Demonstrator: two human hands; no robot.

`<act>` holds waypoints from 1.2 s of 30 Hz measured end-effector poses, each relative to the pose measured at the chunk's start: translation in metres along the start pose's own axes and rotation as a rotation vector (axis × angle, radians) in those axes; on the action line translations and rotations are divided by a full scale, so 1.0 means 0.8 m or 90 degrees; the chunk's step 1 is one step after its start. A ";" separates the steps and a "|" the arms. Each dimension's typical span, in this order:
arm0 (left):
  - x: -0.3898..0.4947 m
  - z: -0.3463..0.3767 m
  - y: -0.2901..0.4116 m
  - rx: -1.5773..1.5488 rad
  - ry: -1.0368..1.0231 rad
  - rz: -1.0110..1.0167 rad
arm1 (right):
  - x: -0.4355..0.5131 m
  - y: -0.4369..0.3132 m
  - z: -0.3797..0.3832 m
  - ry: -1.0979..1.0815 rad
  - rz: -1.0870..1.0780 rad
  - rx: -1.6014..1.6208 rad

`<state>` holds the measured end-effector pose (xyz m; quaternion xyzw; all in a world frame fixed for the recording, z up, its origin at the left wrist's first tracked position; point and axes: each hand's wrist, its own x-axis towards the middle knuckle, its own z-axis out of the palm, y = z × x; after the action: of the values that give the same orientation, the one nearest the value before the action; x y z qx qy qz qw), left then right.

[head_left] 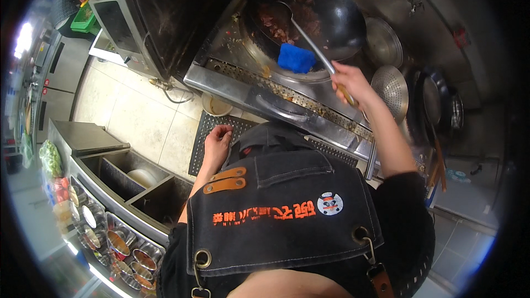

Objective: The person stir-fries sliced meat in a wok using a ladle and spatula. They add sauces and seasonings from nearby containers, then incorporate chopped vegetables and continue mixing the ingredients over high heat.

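My right hand [352, 85] grips the wooden handle end of a long metal ladle [311, 43]. The ladle's bowl rests among browned pieces of meat [304, 12] inside a large black wok [343, 16]. A folded blue cloth [296, 58] lies over the wok's near rim. At my left side, beside the apron, my left hand [220, 137] hangs with fingers loosely curled and no object visible in it. Below that hand is a black perforated rubber mat [199, 145] on the floor.
A perforated strainer [390, 91] and a metal basin [383, 41] sit right of the wok. The steel stove edge [248, 97] runs before me. Several metal seasoning pots [120, 242] line the counter at left. Farther off, a person [68, 0] stands by a green container [84, 20].
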<state>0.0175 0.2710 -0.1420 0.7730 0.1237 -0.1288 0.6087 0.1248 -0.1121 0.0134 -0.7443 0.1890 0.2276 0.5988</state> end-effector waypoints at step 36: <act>-0.027 0.004 -0.024 0.001 -0.013 -0.018 | 0.045 0.021 -0.036 0.089 -0.003 0.344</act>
<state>-0.0098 0.2712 -0.1525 0.7702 0.1283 -0.1449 0.6078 0.1485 -0.1442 -0.0149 -0.5723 0.2819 0.1154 0.7614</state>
